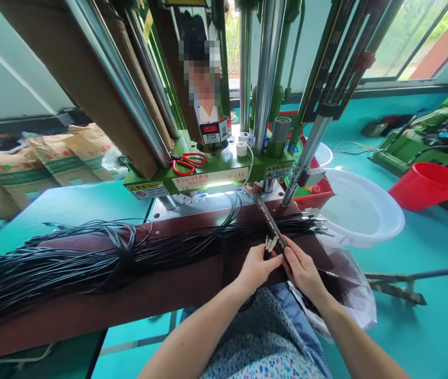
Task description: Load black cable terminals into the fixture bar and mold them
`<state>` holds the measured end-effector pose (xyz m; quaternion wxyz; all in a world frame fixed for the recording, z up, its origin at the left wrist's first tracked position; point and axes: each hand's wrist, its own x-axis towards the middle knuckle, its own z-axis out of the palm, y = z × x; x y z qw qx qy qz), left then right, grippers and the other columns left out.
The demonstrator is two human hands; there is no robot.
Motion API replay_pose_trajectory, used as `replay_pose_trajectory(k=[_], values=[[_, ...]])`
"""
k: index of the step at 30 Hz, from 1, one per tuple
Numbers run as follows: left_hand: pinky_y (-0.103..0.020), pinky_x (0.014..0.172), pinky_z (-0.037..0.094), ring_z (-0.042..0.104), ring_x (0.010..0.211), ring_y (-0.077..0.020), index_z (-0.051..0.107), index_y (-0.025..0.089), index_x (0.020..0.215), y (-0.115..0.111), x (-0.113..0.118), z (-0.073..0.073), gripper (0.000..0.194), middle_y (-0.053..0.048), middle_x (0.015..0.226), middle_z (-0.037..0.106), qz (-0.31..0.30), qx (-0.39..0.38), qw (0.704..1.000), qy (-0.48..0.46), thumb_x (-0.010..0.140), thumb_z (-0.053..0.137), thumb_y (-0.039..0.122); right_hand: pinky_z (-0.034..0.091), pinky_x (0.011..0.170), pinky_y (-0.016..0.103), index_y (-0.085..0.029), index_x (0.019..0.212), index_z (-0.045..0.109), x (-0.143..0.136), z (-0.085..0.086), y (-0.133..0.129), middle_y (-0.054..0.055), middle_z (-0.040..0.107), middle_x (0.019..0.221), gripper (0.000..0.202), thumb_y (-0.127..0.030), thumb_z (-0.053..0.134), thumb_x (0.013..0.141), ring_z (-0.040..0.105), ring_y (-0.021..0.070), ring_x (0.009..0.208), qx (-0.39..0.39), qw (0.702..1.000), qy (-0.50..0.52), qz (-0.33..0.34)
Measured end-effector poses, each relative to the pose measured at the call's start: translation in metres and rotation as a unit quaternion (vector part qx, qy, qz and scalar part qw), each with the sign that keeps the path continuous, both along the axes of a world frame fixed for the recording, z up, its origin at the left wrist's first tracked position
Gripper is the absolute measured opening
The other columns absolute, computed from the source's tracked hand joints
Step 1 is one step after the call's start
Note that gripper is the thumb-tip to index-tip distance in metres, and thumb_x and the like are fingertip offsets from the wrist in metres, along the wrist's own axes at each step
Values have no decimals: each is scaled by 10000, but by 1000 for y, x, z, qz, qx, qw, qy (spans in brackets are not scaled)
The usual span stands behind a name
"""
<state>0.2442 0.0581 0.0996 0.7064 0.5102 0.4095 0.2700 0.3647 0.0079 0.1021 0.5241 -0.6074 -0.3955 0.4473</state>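
Observation:
My left hand (256, 267) is closed round a few black cables whose metal plug ends (270, 244) stick up past the fingers. Close beside it, my right hand (302, 267) is closed on the near end of a long narrow metal bar (268, 217). The bar slants away from me, its far end at the machine's metal bed (203, 204). Fingertips of both hands nearly meet at the bar's near end, so what lies between them is partly hidden. A thick bundle of black cables (176, 251) lies across the brown bench (160, 297) behind my hands.
A green press (156, 181) with steel columns stands ahead, red-handled scissors (184, 164) on its ledge. A red control box (320, 195), a white basin (360, 208) and a red bucket (431, 187) are at right. A lined bag (356, 295) hangs beside my right arm. Another person stands behind the press.

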Motion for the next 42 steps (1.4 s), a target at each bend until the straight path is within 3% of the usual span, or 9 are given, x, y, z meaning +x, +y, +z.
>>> replay_pose_trajectory(k=[3, 8, 13, 17, 31, 34, 37, 40, 42], values=[[-168, 336, 197, 285, 318, -22, 450, 164, 654, 0, -2, 0, 297, 94, 406, 369, 2, 7, 1000, -6, 677, 648, 383, 281, 318, 211, -196, 1184, 567, -3, 2, 0, -15, 517, 539, 504, -495, 550, 778, 364, 87, 385, -8, 1000, 1, 2], [-155, 303, 188, 263, 281, -36, 401, 201, 801, 5, -5, 5, 255, 114, 422, 365, 71, 8, 997, -26, 805, 467, 448, 194, 280, 136, -222, 1285, 440, -1, 3, -2, -78, 414, 479, 567, -482, 547, 792, 282, 37, 325, -22, 993, 116, -24], [-155, 329, 167, 256, 307, -20, 437, 182, 746, 7, -6, 8, 289, 109, 418, 350, -22, -26, 999, -29, 731, 577, 434, 215, 284, 124, -225, 1323, 399, 6, -1, -3, -87, 398, 474, 536, -441, 507, 843, 280, 25, 310, -17, 992, 124, 5], [-166, 318, 101, 183, 291, -22, 437, 197, 779, 6, -9, 14, 320, 131, 377, 271, -52, -76, 996, -16, 700, 599, 462, 204, 289, 122, -203, 1339, 383, 9, -1, -3, -88, 385, 476, 562, -437, 510, 844, 267, 23, 320, -34, 991, 124, 32], [-157, 315, 86, 178, 285, -16, 426, 200, 766, 8, -19, 18, 256, 133, 392, 265, -69, -112, 991, -16, 711, 612, 367, 203, 335, 166, -182, 1347, 385, 13, -7, -2, -81, 369, 488, 587, -473, 483, 846, 273, 43, 364, -47, 994, 51, 87], [-158, 311, 85, 173, 274, -14, 418, 199, 749, 7, -20, 16, 294, 136, 374, 266, -52, -118, 991, -30, 685, 639, 382, 281, 406, 182, -185, 1330, 422, 9, -10, -3, -61, 388, 533, 559, -452, 501, 845, 327, 65, 456, -6, 996, -9, 84], [-156, 304, 144, 230, 279, -19, 455, 177, 728, 7, -20, 11, 307, 117, 381, 329, -24, -91, 995, -45, 675, 646, 411, 266, 387, 181, -172, 1338, 411, 6, -7, -4, -65, 368, 510, 592, -478, 492, 838, 319, 71, 445, -13, 997, -12, 78], [-164, 368, 328, 431, 394, -54, 492, 151, 709, 10, -21, 9, 309, 48, 501, 490, 65, -45, 994, -78, 689, 635, 424, 211, 340, 162, -162, 1340, 400, 6, -1, -5, -75, 354, 488, 641, -506, 512, 811, 294, 60, 399, -46, 997, 38, 51], [-177, 396, 365, 455, 417, -64, 489, 158, 741, 12, -22, 9, 303, 53, 511, 486, 130, -37, 985, -109, 717, 609, 435, 189, 327, 150, -184, 1349, 382, 8, 2, -5, -78, 368, 492, 642, -502, 520, 809, 268, 44, 375, -55, 995, 68, 42]])
